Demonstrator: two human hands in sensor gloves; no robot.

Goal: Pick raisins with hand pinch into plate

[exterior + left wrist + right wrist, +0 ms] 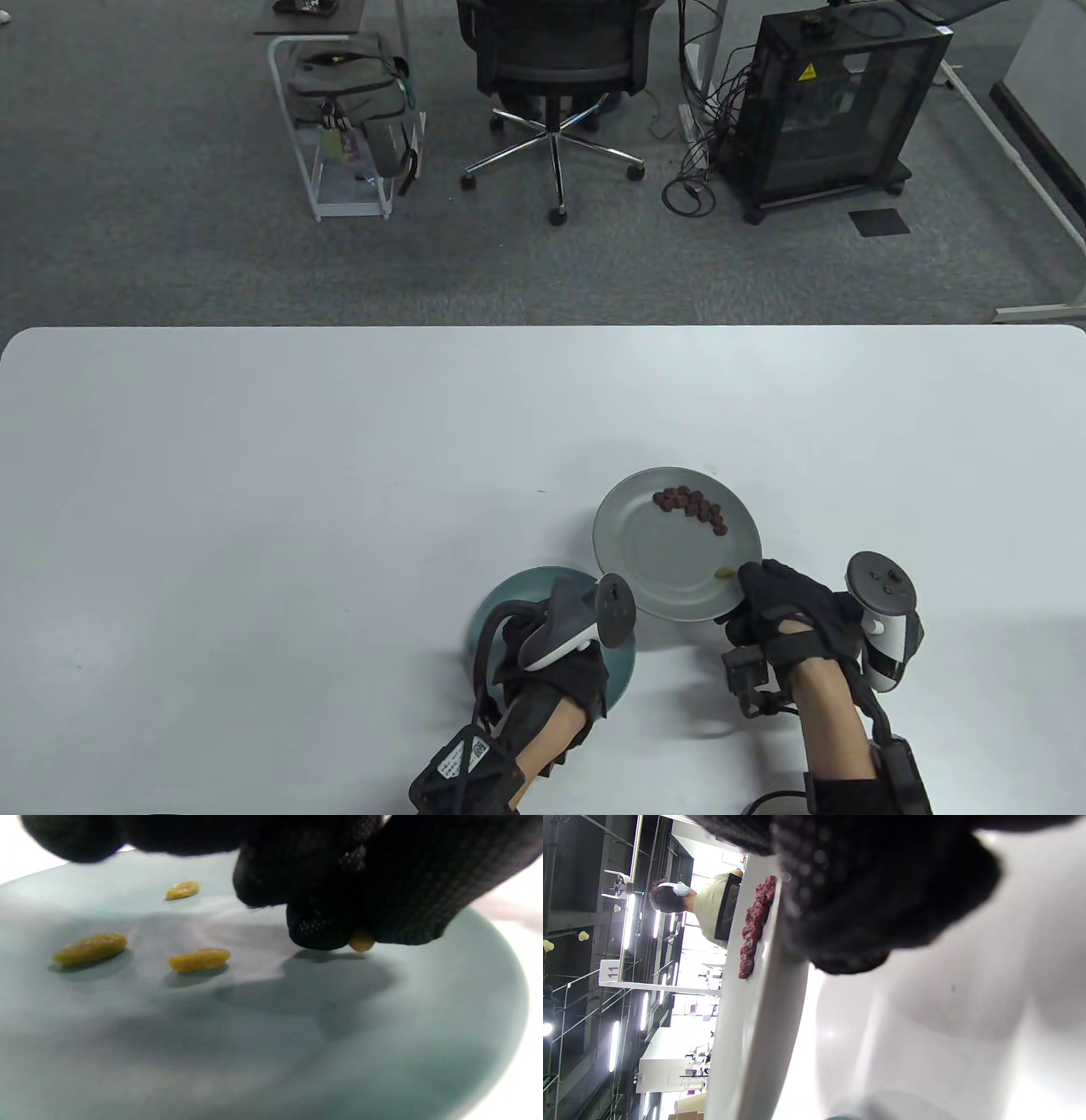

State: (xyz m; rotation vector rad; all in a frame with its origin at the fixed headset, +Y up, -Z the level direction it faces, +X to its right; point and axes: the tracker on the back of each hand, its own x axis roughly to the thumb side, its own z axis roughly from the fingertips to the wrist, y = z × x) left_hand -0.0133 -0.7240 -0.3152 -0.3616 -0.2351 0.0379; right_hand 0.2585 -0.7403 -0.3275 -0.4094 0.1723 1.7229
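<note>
Item one, at left: teal plate [501, 598] on the white worktop [254, 475], largely covered in the table view by the left hand [564, 662] and its tracker [585, 624]. The table view shows none of this plate's contents; the left wrist view does: three yellow raisins loose on the glaze, one far [182, 890], one at left [90, 948], one at centre [200, 959], and a fourth raisin [361, 941] pinched in the grip, thumb and fingertip [318, 929] closed together on it just above the plate surface. Item two, at centre: grey plate [628, 543], just beside the teal one and partly overlapping its far right edge in the table view. It carries a curved row of dark red pieces [691, 508] on its far side and a single yellow raisin [724, 572] at its near right rim. Item three, at right: right hand [785, 611], with tracker [882, 607], holding the grey plate at that near right rim, fingers closed on the edge beside the raisin. The right wrist view, turned on its side, shows the plate edge-on with the red row [755, 925] along it, but not the yellow raisin.
</note>
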